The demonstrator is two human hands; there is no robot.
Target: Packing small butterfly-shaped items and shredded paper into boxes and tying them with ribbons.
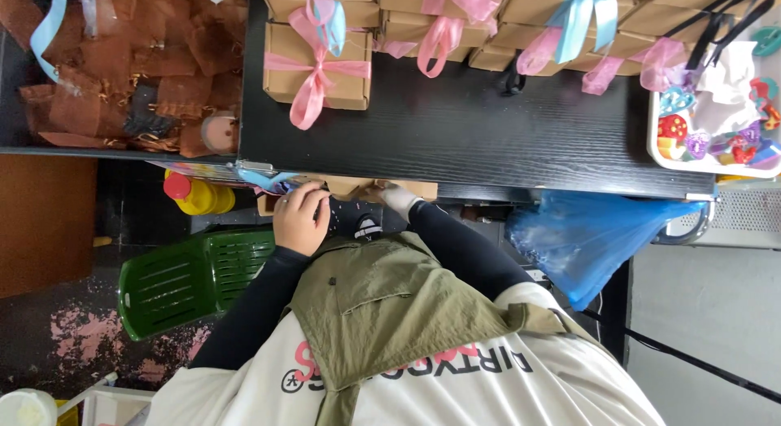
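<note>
Black tabletop [488,125] fills the head view, which looks upside down; kraft boxes [317,64] tied with pink ribbons [313,84] line its far side, kept off the working edge; a white tray [655,145] of coloured trinkets sits at one corner. Just under the near edge, both hands meet a flat cardboard piece [407,187]: the left hand [303,218] curls loosely over it, while the right hand [399,200] is mostly hidden, so its grip cannot be told; a blue bag [586,239] hangs nearby.
</note>
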